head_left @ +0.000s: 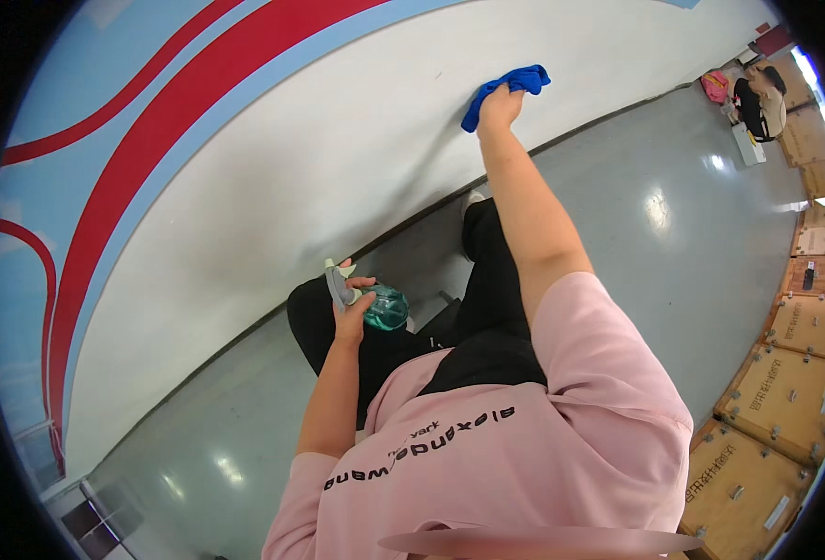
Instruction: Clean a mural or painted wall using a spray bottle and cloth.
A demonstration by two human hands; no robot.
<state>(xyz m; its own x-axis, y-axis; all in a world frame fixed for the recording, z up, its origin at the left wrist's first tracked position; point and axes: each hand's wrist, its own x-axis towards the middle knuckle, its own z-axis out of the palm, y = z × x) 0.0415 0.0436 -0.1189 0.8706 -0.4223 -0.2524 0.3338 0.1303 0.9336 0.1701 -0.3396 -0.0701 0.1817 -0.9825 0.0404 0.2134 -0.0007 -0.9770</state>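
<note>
My right hand (500,108) is stretched out far ahead, closed on a bunched blue cloth (527,80). The cloth lies against the white lower part of the wall (366,121), and some of it hangs down beside my fingers. Close to my knee, my left hand (353,303) wraps round the neck of a spray bottle (386,309). Its body is clear green, and its grey and pale green trigger head (337,282) points toward the wall. The bottle is tilted, with its base to the right.
Red and light blue bands (151,121) are painted on the wall at left. A glossy grey floor (655,271) stretches to the right. Wooden crates (786,401) line the right edge. Bags and a white box (748,145) stand at the far right.
</note>
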